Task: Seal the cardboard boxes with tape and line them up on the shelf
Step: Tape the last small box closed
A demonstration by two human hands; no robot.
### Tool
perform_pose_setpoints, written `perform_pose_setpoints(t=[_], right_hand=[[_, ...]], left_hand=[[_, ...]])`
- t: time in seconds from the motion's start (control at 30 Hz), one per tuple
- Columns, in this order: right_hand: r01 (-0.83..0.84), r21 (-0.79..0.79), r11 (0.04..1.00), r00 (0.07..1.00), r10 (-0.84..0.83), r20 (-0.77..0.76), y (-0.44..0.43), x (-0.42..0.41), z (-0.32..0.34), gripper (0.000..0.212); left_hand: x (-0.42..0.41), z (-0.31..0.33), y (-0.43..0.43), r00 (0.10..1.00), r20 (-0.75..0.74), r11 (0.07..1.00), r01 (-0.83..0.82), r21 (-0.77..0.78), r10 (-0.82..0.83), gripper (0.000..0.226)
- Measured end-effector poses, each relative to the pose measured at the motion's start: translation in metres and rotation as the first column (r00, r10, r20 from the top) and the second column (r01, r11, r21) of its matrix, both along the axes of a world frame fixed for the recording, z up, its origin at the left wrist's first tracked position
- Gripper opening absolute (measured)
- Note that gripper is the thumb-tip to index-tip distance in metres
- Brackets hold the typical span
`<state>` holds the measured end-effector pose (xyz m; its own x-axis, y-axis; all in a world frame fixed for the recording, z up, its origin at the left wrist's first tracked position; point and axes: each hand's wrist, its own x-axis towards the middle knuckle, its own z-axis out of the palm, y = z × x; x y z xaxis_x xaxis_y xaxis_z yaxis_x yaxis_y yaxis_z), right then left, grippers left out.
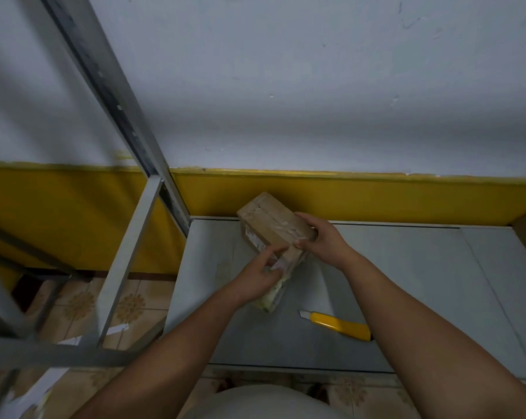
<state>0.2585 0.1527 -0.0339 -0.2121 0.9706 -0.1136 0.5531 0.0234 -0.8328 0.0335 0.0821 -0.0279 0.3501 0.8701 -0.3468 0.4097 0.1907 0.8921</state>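
Box (270,226): taped cardboard, tilted on the grey shelf (406,282).
Right hand (319,240): gripped the box's near end.
Left hand (261,276): fingers touched the box's near side.
Tape roll (272,299): just below the box, under the left hand.
Yellow knife (337,326): lay near the box, apart.

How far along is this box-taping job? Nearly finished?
Partway, it seems. Tape already crosses the top of the cardboard box. The right hand grips one end while the left hand presses its side; it is tilted over the shelf, the yellow knife lying nearby. Setting it in line is left.
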Motion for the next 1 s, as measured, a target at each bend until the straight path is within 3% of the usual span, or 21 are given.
perform_pose_setpoints(t=[0.13, 0.27, 0.3, 0.37, 0.43, 0.57, 0.7, 0.83, 1.0], right_hand=[[0.003, -0.031, 1.0, 0.999, -0.001, 0.042, 0.0, -0.002, 0.003, 0.07], [0.292, -0.02, 0.956, 0.954, -0.289, 0.074, -0.048, 0.015, 0.002, 0.061], [0.254, -0.02, 0.967, 0.949, -0.245, 0.201, -0.068, 0.025, -0.002, 0.065], [0.018, -0.147, 0.989, 0.861, 0.059, 0.506, -0.109, 0.042, -0.016, 0.08], [-0.084, -0.291, 0.953, 0.741, 0.255, 0.621, -0.141, 0.053, -0.039, 0.079], [-0.035, -0.213, 0.976, 0.812, 0.152, 0.563, -0.171, 0.058, -0.065, 0.037], [0.095, -0.051, 0.994, 0.952, -0.076, 0.295, -0.184, 0.069, -0.038, 0.01], [0.136, 0.104, 0.985, 0.959, -0.157, 0.236, -0.174, 0.056, 0.016, 0.027], [-0.018, 0.0, 1.0, 0.943, 0.017, 0.332, -0.137, 0.004, 0.057, 0.029]], left_hand=[[0.009, -0.005, -0.003, 0.991, 0.102, 0.995, -0.074, -0.071, 0.081, 0.046], [0.011, -0.006, -0.003, 0.987, 0.118, 0.99, -0.101, -0.101, 0.113, 0.047], [0.011, -0.006, -0.003, 0.987, 0.116, 0.99, -0.098, -0.104, 0.11, 0.048], [0.007, -0.005, -0.002, 0.989, 0.113, 0.991, -0.08, -0.109, 0.093, 0.05], [0.003, -0.004, -0.001, 0.991, 0.118, 0.991, -0.052, -0.121, 0.066, 0.052], [0.0, -0.008, 0.004, 0.993, 0.11, 0.994, -0.042, -0.105, 0.053, 0.058], [0.002, -0.011, 0.007, 0.993, 0.108, 0.996, -0.029, -0.089, 0.039, 0.058], [0.002, -0.008, 0.008, 0.993, 0.109, 0.997, -0.032, -0.074, 0.04, 0.058], [0.003, -0.009, 0.009, 0.992, 0.116, 0.997, -0.031, -0.072, 0.039, 0.058]])
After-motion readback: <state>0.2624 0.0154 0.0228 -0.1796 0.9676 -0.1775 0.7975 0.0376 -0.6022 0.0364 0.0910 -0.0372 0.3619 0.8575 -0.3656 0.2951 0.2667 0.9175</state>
